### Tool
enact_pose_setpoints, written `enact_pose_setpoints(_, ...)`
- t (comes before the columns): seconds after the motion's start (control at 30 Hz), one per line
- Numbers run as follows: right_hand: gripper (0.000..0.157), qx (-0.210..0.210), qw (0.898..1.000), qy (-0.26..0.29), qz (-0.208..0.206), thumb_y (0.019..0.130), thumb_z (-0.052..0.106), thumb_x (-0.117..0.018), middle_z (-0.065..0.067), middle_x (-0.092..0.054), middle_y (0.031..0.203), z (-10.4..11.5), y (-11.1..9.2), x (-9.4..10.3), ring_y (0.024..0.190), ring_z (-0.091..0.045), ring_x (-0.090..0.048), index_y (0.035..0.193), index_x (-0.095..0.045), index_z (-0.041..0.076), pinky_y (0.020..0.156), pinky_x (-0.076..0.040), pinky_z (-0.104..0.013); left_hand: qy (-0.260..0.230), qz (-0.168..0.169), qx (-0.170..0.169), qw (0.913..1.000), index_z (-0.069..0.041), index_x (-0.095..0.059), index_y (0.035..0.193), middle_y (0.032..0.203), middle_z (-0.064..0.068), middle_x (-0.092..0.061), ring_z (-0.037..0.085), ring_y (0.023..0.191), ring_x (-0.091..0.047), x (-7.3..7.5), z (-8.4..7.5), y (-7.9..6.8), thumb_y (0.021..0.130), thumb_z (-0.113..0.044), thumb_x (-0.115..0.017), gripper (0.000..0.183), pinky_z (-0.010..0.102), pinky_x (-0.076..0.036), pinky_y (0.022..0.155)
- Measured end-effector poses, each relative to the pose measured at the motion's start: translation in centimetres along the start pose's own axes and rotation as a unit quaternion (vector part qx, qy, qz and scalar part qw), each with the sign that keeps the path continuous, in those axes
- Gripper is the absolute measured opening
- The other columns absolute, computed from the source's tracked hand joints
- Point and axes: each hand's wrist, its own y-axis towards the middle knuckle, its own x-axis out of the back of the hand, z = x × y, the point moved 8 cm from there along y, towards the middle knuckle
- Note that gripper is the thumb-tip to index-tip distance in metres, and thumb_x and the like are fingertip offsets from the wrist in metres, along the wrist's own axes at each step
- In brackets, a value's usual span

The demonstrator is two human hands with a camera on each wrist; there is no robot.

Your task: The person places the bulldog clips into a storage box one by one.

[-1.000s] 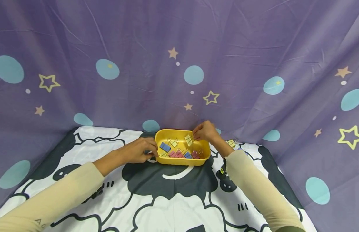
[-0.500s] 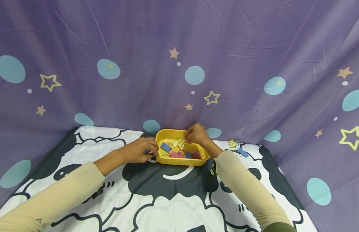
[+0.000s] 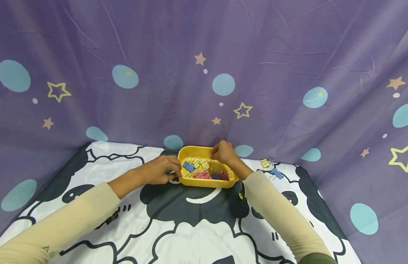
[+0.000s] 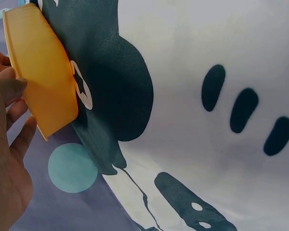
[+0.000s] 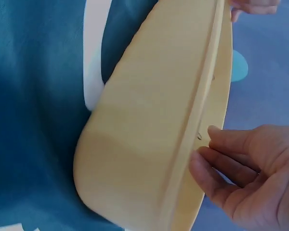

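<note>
A yellow plastic tray (image 3: 230, 183) holds several small binder clips: a blue binder clip (image 3: 189, 167) at the left, yellow binder clips (image 3: 205, 165) in the middle and pink binder clips (image 3: 202, 175) towards the front. My left hand (image 3: 161, 170) grips the tray's left end, thumb against the outer wall in the left wrist view. My right hand (image 3: 224, 153) reaches over the back right of the tray. In the right wrist view, its thumb and fingertips stand slightly apart at the rim, close to a small wire loop (image 5: 199, 136).
To the right of the tray, a yellow binder clip (image 3: 265, 162) and a blue binder clip (image 3: 277, 173) lie on the patterned black-and-white cloth (image 3: 197, 242). A purple curtain (image 3: 177, 91) with stars and dots hangs right behind the tray.
My right hand has moved left and down over the tray, bringing a yellow binder clip to the others near the middle. My left hand stays at the tray's left end.
</note>
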Motion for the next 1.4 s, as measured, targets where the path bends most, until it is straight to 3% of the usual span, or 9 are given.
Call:
enact_pose_setpoints(0.07,0.011,0.023,0.999,-0.038,-0.023,0.088,0.02,-0.093,-0.003,-0.088,0.095,-1.7,1.4,0.2,0.096,-0.029,-0.077,0.096,-0.092,0.013,0.082,-0.065,-0.037,-0.001,-0.003,-0.001,1.0,-0.011,-0.09,0.098,0.102,-0.001,-0.084,0.019,0.103,-0.074,0.1,-0.1,0.0,0.088,0.008,-0.085,0.021,0.043,-0.066,0.094)
enact_pose_setpoints(0.17,0.011,0.026,0.999,-0.025,-0.03,0.086,0.026,-0.094,0.001,-0.087,0.089,-2.4,1.4,1.2,0.094,-0.027,-0.072,0.092,-0.093,0.017,0.081,-0.06,-0.036,0.0,-0.005,-0.001,1.0,-0.011,-0.09,0.098,0.102,-0.001,-0.084,0.018,0.103,-0.074,0.2,-0.1,0.0,0.088,0.008,-0.085,0.022,0.043,-0.066,0.094)
enact_pose_setpoints(0.37,0.018,-0.035,0.997,0.062,-0.004,0.094,0.014,-0.087,-0.014,-0.086,0.091,0.5,-2.9,4.2,0.079,-0.024,-0.08,0.105,-0.089,-0.001,0.074,-0.068,-0.031,0.002,-0.002,0.002,1.0,-0.012,-0.09,0.097,0.101,-0.003,-0.084,0.017,0.103,-0.074,0.1,-0.1,0.0,0.089,0.006,-0.086,0.021,0.041,-0.066,0.094)
enact_pose_setpoints(0.43,0.02,-0.064,0.993,0.096,-0.003,0.097,0.01,-0.085,-0.019,-0.086,0.097,1.0,-4.1,5.0,0.079,-0.023,-0.081,0.11,-0.087,-0.006,0.078,-0.07,-0.033,0.002,-0.001,0.004,1.0,-0.012,-0.09,0.097,0.101,-0.003,-0.084,0.017,0.103,-0.074,0.1,-0.1,0.0,0.089,0.005,-0.086,0.02,0.041,-0.066,0.094)
enact_pose_setpoints(0.63,0.021,-0.098,0.987,0.123,-0.024,0.096,0.006,-0.084,-0.023,-0.086,0.102,-0.1,-5.2,7.0,0.076,-0.016,-0.077,0.112,-0.086,-0.008,0.088,-0.071,-0.04,0.0,-0.003,0.003,1.0,-0.012,-0.09,0.097,0.102,-0.002,-0.084,0.017,0.103,-0.074,0.0,-0.1,0.0,0.089,0.004,-0.086,0.019,0.04,-0.066,0.093)
enact_pose_setpoints(0.87,0.026,-0.105,0.982,0.155,-0.03,0.097,0.001,-0.082,-0.026,-0.085,0.103,-2.0,-5.9,8.9,0.07,-0.012,-0.076,0.118,-0.081,-0.014,0.071,-0.068,-0.025,-0.001,0.0,0.006,1.0,-0.012,-0.09,0.098,0.102,-0.002,-0.084,0.018,0.103,-0.074,-0.1,-0.1,0.0,0.089,0.004,-0.086,0.019,0.041,-0.066,0.094)
enact_pose_setpoints(1.2,0.029,-0.117,0.983,0.135,-0.045,0.097,0.006,-0.085,-0.009,-0.084,0.079,-4.0,-6.8,11.4,0.065,-0.008,-0.075,0.12,-0.082,-0.013,0.066,-0.065,-0.021,0.005,0.002,0.004,1.0,-0.013,-0.09,0.098,0.102,-0.003,-0.084,0.018,0.103,-0.074,-0.1,-0.2,0.0,0.089,0.004,-0.085,0.02,0.041,-0.066,0.095)
enact_pose_setpoints(1.4,0.032,-0.127,0.982,0.126,-0.056,0.097,0.007,-0.086,-0.011,-0.085,0.085,-5.6,-7.2,12.2,0.066,-0.007,-0.075,0.121,-0.081,-0.014,0.064,-0.064,-0.019,0.008,-0.004,0.0,1.0,-0.013,-0.09,0.097,0.102,-0.002,-0.084,0.017,0.103,-0.074,0.0,-0.1,0.0,0.088,0.005,-0.087,0.02,0.041,-0.065,0.093)
